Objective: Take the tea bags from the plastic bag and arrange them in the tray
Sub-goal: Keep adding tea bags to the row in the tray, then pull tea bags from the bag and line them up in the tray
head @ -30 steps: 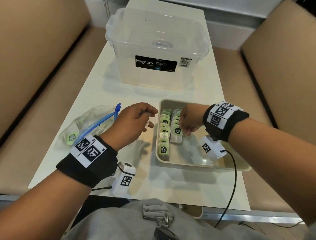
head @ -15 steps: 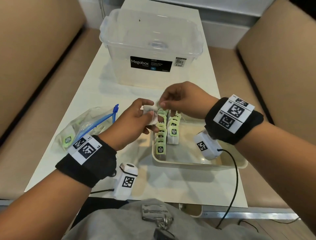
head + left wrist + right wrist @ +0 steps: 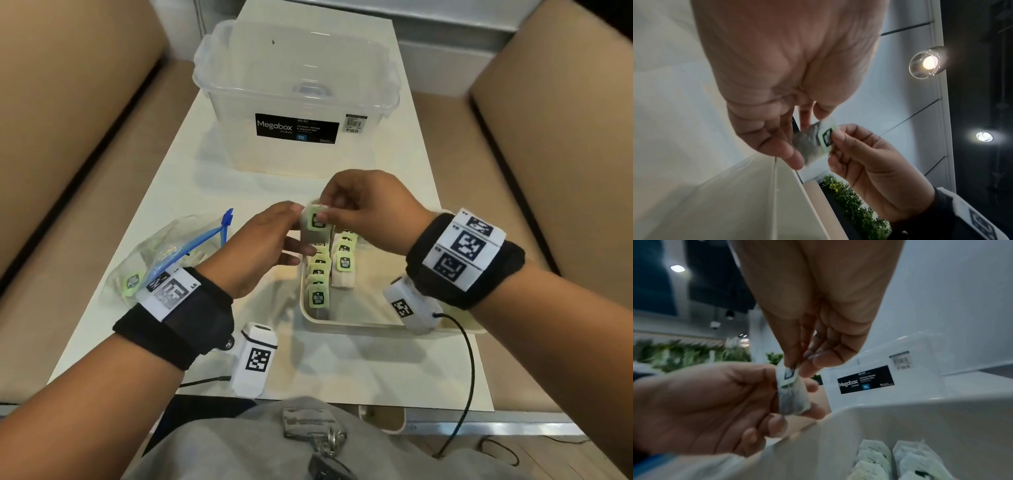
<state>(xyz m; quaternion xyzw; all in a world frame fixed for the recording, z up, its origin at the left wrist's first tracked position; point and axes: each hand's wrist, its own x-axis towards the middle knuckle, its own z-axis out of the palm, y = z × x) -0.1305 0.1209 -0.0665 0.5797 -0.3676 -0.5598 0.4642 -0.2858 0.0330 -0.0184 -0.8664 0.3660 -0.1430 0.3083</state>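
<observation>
Nearest: worktop (image 3: 342, 370) edge, bare strip in front of tray (image 3: 342, 325).
Tray at R of centre, holding two rows of tea bags (image 3: 337, 263), overlapped, green tags up — prob. shingled so each tag stays readable and rows pack tight. Nearest bag of L row against front wall.
Above far-L corner of tray: one bag (image 3: 317, 228) held between both hands, clear of the rows.
L hand (image 3: 260, 250): fingers curled behind and under pouch, thumb at top edge — supporting body.
R hand (image 3: 363, 209): thumb + forefinger pinching green tag (image 3: 827, 138) at top. Judged: tag being squared onto pouch, or hand-over to R, before bag joins a row.
L of tray: plastic bag (image 3: 161, 260), blue zip open toward hands, some bags left inside — task part done.
Far: clear lidded box (image 3: 294, 102), not involved.
</observation>
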